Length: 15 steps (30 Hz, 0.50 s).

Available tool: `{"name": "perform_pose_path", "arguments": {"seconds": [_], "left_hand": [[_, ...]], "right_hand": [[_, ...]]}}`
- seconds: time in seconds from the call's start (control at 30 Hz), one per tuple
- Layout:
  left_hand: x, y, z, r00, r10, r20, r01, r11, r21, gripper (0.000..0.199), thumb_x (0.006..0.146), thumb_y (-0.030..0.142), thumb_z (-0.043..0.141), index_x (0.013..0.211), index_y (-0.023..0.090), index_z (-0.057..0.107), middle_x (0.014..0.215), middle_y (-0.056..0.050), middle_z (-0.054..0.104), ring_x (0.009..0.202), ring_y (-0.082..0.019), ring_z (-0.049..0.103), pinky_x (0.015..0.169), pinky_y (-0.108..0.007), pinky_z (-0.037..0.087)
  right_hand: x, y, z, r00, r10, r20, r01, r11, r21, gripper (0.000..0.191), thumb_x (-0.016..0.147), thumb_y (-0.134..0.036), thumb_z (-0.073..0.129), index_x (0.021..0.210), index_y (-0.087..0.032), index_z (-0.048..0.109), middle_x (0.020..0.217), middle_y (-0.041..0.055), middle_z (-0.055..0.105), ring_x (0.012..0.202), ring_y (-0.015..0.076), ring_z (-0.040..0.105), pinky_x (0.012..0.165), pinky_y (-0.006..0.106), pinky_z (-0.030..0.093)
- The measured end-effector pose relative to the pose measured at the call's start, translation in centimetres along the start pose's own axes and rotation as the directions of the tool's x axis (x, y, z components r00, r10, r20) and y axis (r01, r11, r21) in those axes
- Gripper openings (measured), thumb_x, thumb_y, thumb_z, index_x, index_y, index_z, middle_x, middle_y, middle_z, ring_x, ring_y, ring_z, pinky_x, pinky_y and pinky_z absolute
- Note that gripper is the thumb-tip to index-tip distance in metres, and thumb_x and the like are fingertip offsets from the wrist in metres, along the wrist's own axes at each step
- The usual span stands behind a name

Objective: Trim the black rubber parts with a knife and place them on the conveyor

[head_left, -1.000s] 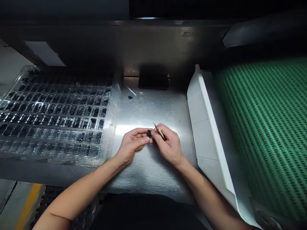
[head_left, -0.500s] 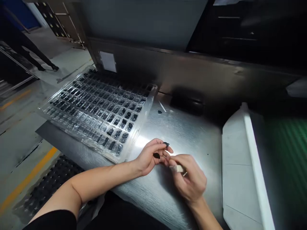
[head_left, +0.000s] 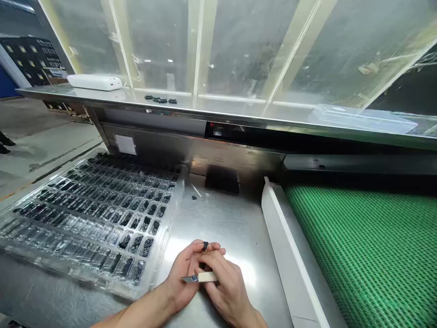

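Note:
Over the steel bench [head_left: 218, 218], my left hand [head_left: 180, 278] is closed, pinching a small black part [head_left: 205, 246] between thumb and forefinger. A second dark piece [head_left: 202, 265] shows partly in its palm, mostly covered by fingers. My right hand [head_left: 227, 284] grips a small knife by its cream handle [head_left: 206, 277]. The knife's metal blade [head_left: 189, 279] points left, in front of my left palm. My right fingertips reach to the fingers of my left hand; whether they touch a part is hidden.
At left lies a clear compartmented tray [head_left: 170, 228] of black parts. A white guard [head_left: 283, 255] separates the bench from a green conveyor belt [head_left: 351, 237]. A black part [head_left: 194, 198] and a white strip [head_left: 196, 190] lie behind my hands. Overhead, a shelf [head_left: 218, 111] carries a white device [head_left: 94, 82].
My view has swung up and to the right, bringing the shelf and more of the belt into sight. My hands are closer together, and the knife blade now shows plainly, pointing left.

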<state>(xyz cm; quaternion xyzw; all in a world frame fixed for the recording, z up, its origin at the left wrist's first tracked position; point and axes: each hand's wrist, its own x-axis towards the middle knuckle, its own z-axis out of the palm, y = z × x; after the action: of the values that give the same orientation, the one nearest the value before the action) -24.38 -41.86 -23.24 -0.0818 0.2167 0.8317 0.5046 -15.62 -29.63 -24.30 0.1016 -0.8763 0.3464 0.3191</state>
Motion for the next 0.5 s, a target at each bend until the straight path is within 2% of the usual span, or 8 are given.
{"name": "perform_pose_path", "arguments": {"seconds": [0.1,0.2,0.3,0.37,0.43,0.5], "left_hand": [[0.3,-0.1,0.1,1.000,0.023,0.017,-0.022,1.000,-0.016,0.011,0.090,0.022,0.083,0.088,0.015,0.074,0.114,-0.015,0.080,0.120,-0.030,0.076,0.117,-0.041,0.054],[0.5,0.0,0.1,0.996,0.084,-0.018,-0.084,0.996,0.018,0.016,0.085,0.021,0.083,0.085,0.017,0.068,0.105,-0.012,0.078,0.096,-0.023,0.075,0.094,-0.034,0.059],[0.6,0.2,0.1,0.989,0.146,-0.033,-0.142,0.985,0.101,0.021,0.082,0.023,0.085,0.085,0.018,0.064,0.098,-0.009,0.074,0.087,-0.020,0.070,0.077,-0.029,0.056],[0.6,0.2,0.1,0.987,0.158,-0.021,-0.152,0.975,0.165,0.026,0.080,0.027,0.087,0.088,0.018,0.064,0.098,-0.007,0.073,0.082,-0.019,0.068,0.070,-0.028,0.054],[0.6,0.1,0.2,0.988,0.151,-0.022,-0.144,0.970,0.198,0.032,0.076,0.032,0.089,0.091,0.018,0.064,0.097,-0.006,0.071,0.075,-0.016,0.064,0.062,-0.026,0.048],[0.5,0.1,0.3,0.989,0.142,-0.039,-0.131,0.969,0.212,0.038,0.073,0.035,0.091,0.093,0.018,0.063,0.096,-0.005,0.070,0.070,-0.013,0.060,0.057,-0.024,0.040]], "right_hand": [[0.0,-0.1,-0.2,0.999,0.039,-0.002,-0.039,0.998,0.038,0.013,0.107,-0.013,0.055,0.110,-0.023,0.063,0.091,0.0034,0.069,0.073,0.0182,0.066,0.063,0.030,0.052],[0.1,-0.1,-0.6,0.997,0.073,-0.039,-0.066,0.987,0.143,0.013,0.109,-0.014,0.056,0.110,-0.024,0.065,0.093,0.0029,0.072,0.080,0.0173,0.072,0.072,0.028,0.058],[-0.3,0.6,-1.1,0.979,0.169,-0.113,-0.141,0.965,0.220,0.008,0.111,-0.021,0.063,0.111,-0.024,0.071,0.093,0.0027,0.075,0.079,0.0158,0.074,0.071,0.024,0.059],[-0.7,1.4,-1.3,0.933,0.315,-0.173,-0.270,0.932,0.240,0.013,0.109,-0.033,0.070,0.116,-0.023,0.077,0.097,0.0057,0.078,0.081,0.0177,0.076,0.070,0.023,0.061],[-0.9,2.0,-1.5,0.847,0.487,-0.213,-0.422,0.859,0.289,0.030,0.106,-0.048,0.076,0.119,-0.021,0.080,0.107,0.0101,0.081,0.091,0.0220,0.080,0.076,0.025,0.065],[-0.8,2.2,-1.7,0.754,0.622,-0.213,-0.534,0.768,0.353,0.045,0.101,-0.061,0.077,0.115,-0.019,0.083,0.110,0.0128,0.082,0.098,0.0262,0.080,0.084,0.030,0.067]]}}
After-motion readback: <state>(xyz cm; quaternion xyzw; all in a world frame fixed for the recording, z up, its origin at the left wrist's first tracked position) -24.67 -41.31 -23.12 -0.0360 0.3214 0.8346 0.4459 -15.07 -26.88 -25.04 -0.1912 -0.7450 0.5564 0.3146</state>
